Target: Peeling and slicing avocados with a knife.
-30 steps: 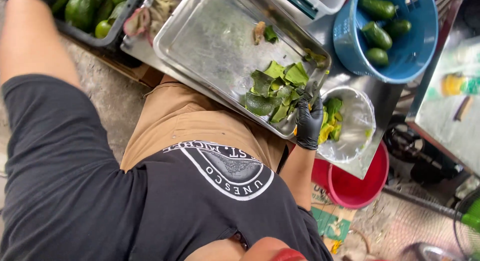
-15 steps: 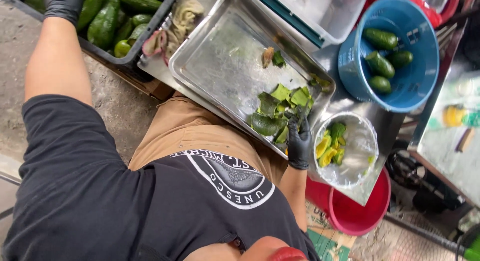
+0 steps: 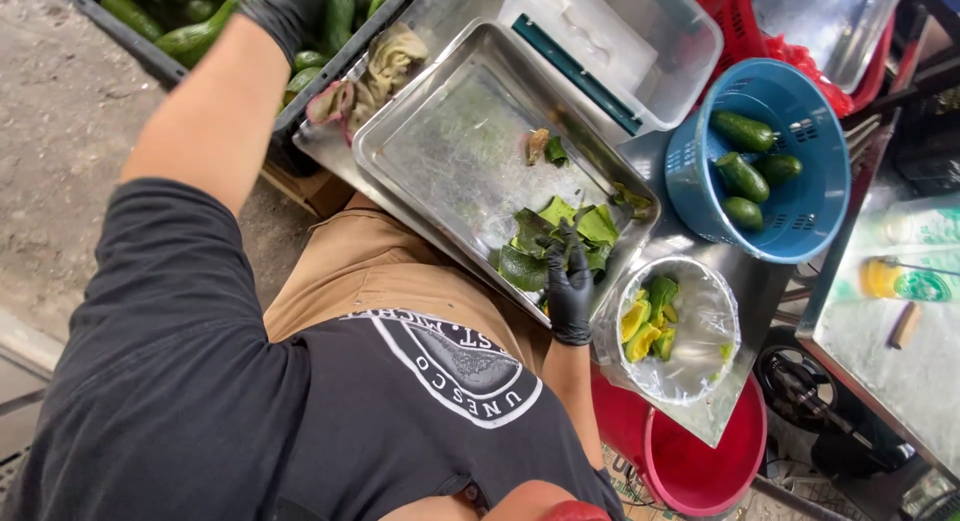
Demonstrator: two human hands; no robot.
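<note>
My right hand (image 3: 569,281), in a black glove, lies on a pile of green avocado peels (image 3: 560,231) at the near right corner of a steel tray (image 3: 450,131). Its fingers are spread over the peels. A halved avocado (image 3: 520,269) sits just left of that hand. My left hand (image 3: 285,9), also in a black glove, reaches far left into a dark crate of whole avocados (image 3: 190,36). The picture's top edge cuts off its fingers, so its grip does not show. A bag-lined bowl (image 3: 700,321) with yellow-green avocado pieces (image 3: 645,321) stands right of my right hand.
A blue basket (image 3: 800,231) holding three avocados is at the right. A clear plastic tub (image 3: 640,41) stands behind the tray, with a rag (image 3: 385,66) at the tray's left end. A red bucket (image 3: 700,461) sits below the table, and a steel counter (image 3: 880,321) is at the far right.
My right hand moved left from the bowl's rim onto the peel pile. My left arm swung right, further over the crate. The view shifted.
</note>
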